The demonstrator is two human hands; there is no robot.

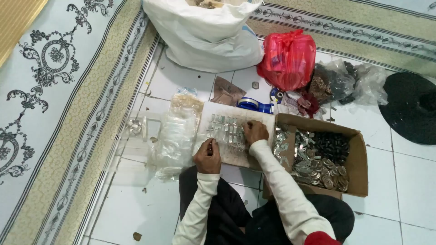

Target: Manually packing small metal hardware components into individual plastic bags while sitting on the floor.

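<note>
Left grip [207, 156] clenched, contents unclear, right grip [255, 131] fingers together on metal pieces [225, 129], cardboard flap [236, 154], tiled floor [399, 181]

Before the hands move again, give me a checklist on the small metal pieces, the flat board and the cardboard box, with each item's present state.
1. Left hand closed at the flat pale board's near edge: ok; what it pinches, cannot tell.
2. Right hand resting on the rows of small silver metal pieces: ok.
3. Pieces lying in rows on the board: ok.
4. Open brown cardboard box beside the board, holding metal parts: ok.
5. Clear plastic bags left of the board: ok.
</note>
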